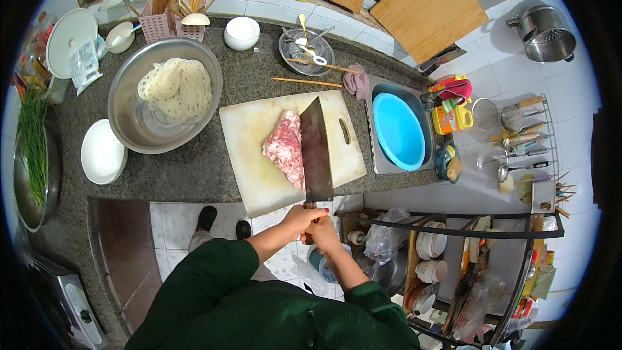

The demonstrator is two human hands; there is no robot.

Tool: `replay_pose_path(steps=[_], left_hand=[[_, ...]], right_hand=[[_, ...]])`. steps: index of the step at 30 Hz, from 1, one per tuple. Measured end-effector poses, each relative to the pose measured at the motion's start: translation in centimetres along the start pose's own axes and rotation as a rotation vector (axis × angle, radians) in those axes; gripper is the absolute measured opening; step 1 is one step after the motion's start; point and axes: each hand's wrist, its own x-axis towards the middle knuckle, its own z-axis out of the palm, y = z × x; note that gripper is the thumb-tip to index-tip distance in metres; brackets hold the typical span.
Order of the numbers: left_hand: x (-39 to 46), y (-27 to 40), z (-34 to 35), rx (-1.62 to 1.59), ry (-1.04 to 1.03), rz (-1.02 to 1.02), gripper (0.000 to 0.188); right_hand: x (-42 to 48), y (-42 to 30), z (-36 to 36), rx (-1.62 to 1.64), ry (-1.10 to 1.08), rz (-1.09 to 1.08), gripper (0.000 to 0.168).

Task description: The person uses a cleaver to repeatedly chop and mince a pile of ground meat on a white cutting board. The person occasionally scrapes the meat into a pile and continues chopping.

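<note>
A cleaver (317, 155) with a broad dark blade is held by its handle in both of my hands. My left hand (300, 218) wraps the handle near the blade, while my right hand (321, 232) grips it lower down, overlapping the left. Along the blade's left side lies a heap of minced pink meat (285, 148), seemingly touching the blade. Both rest over a white plastic cutting board (248, 175) with a slot handle at its right. The board's near edge overhangs the counter front. Most of the cleaver handle is hidden by my fingers.
A steel basin (116, 107) of sliced lotus root (180, 90) and a white bowl (103, 151) stand left. A sink with a blue basin (398, 131) is right of the board. Chopsticks (306, 82) and a steel dish (291, 65) of spoons lie behind. A dish rack (447, 228) stands lower right.
</note>
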Motion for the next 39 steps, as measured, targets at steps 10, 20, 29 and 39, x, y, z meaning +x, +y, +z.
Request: replay_pose_path(steps=[10,20,29,39], left_hand=[[0.0,-5.3,-0.4,-0.416,-0.1,-0.145,0.024],[2.6,-8.0,-1.1,-0.43,-0.084,0.017,0.039],[2.2,-7.4,0.4,-0.376,0.026,0.383,0.035],[-0.1,-5.6,1.0,-0.392,0.047,0.372,0.034]], right_hand=[[-1.5,0.7,0.6,-0.239,0.038,0.045,0.008],[1.3,3.7,-1.1,-0.149,0.073,-0.031,0.009],[1.1,2.2,-1.2,-0.238,0.057,-0.146,0.01],[0.2,0.9,-0.8,-0.295,-0.008,-0.2,0.013]])
